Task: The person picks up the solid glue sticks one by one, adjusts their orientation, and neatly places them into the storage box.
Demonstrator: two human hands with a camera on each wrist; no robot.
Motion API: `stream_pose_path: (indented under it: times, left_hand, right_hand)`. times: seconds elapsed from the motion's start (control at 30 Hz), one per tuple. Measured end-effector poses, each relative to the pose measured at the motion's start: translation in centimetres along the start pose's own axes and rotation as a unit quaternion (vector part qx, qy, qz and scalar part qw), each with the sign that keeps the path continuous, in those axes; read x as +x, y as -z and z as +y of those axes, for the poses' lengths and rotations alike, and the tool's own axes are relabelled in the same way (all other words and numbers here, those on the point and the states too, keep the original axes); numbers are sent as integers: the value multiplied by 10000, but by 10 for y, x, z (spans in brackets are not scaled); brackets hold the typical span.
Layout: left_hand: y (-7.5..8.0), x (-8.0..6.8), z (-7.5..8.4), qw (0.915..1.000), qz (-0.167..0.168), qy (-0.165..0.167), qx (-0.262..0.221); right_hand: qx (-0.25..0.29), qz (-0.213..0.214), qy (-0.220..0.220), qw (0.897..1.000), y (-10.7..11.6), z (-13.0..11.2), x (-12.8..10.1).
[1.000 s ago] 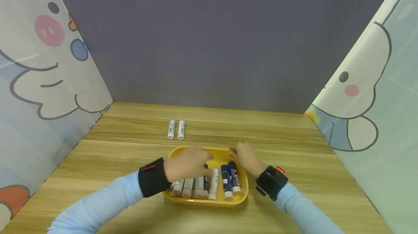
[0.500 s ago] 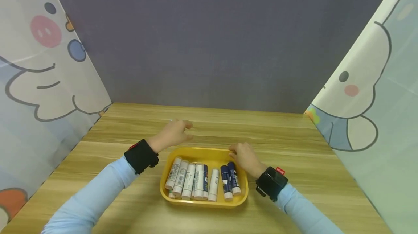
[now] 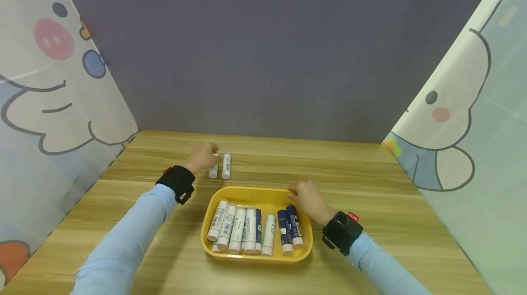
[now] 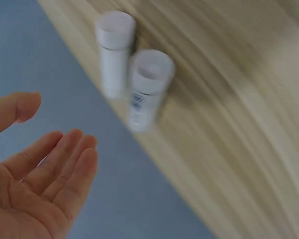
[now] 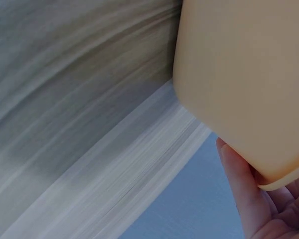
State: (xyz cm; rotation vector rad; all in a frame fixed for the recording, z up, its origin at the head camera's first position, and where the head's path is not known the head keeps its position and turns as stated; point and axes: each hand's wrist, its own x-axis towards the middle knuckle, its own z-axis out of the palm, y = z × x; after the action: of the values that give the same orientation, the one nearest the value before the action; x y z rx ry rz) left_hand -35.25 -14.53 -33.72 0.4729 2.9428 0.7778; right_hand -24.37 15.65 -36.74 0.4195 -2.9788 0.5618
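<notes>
Just beyond the yellow tray (image 3: 214,250), the left hand (image 3: 201,158) has its fingers (image 4: 65,169) straight and spread with nothing in them, hovering beside two white glue sticks (image 3: 220,167) that lie side by side on the wooden table (image 3: 370,176). At the tray's far right corner the right hand (image 3: 309,201) has its fingers (image 5: 239,184) curled over the rim, seemingly gripping it, though the wrist view is blurred. Inside the tray lies a row of white and dark blue glue sticks (image 3: 255,230).
</notes>
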Motion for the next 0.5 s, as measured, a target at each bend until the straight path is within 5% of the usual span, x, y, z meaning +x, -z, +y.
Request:
stream_pose_path:
  times: [0.5]
  left_hand:
    - [-18, 22, -24, 9974, 154, 686, 171]
  right_hand:
    - [4, -62, -42, 10000, -1, 0, 0]
